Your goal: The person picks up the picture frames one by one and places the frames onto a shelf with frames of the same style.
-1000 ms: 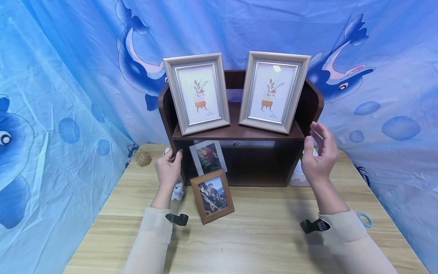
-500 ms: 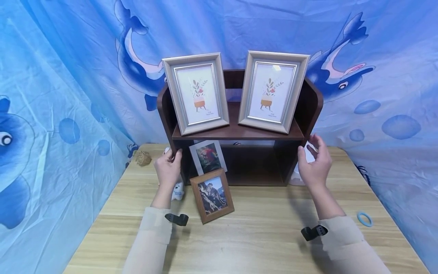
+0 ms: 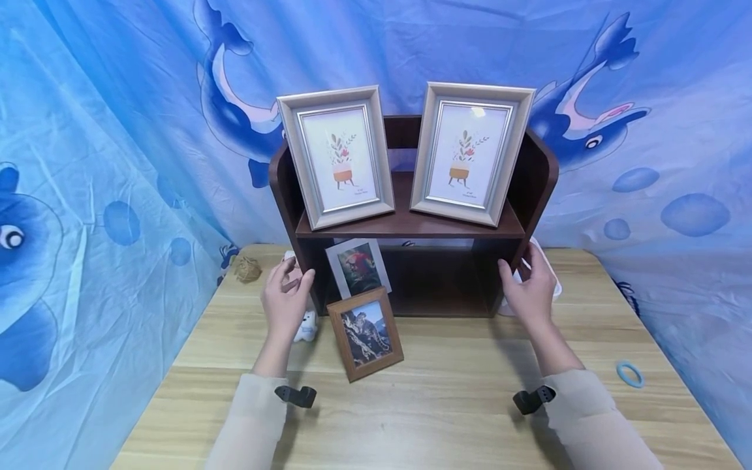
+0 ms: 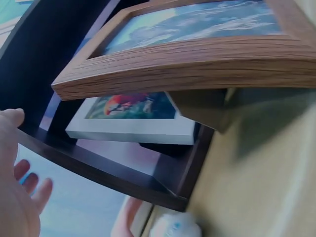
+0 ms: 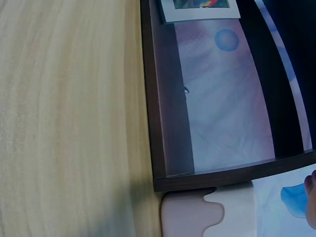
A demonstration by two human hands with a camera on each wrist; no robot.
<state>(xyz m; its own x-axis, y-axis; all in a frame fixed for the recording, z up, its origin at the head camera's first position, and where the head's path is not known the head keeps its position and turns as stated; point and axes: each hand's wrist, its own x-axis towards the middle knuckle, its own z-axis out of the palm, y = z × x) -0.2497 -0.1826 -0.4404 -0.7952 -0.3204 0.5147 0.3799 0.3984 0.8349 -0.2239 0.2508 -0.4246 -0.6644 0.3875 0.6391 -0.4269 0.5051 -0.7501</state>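
Observation:
A dark brown two-tier desk shelf (image 3: 411,225) stands between the hands. My left hand (image 3: 283,300) is at its left side panel, fingers loosely bent outside and thumb beside the front edge. In the left wrist view those fingers stand apart from the panel. My right hand (image 3: 530,294) is at the right side panel, thumb across its front edge and fingers outside. The right wrist view shows only fingertips (image 5: 310,197), a gap away from the panel. Two silver photo frames (image 3: 341,219) lean on the upper tier. A white-framed parrot picture (image 3: 358,269) stands below.
A wooden photo frame (image 3: 365,334) with a leopard picture stands on the table (image 3: 446,405) before the shelf. A white bear figure (image 3: 305,328) sits by the left panel. A white object (image 3: 548,267) is behind my right hand. A blue ring (image 3: 630,374) lies right, a twine ball (image 3: 247,269) left.
My right hand has moved left and down to the shelf's right side panel. My left hand has loosened at the left panel, its fingers now apart from it. The shelf stays in place.

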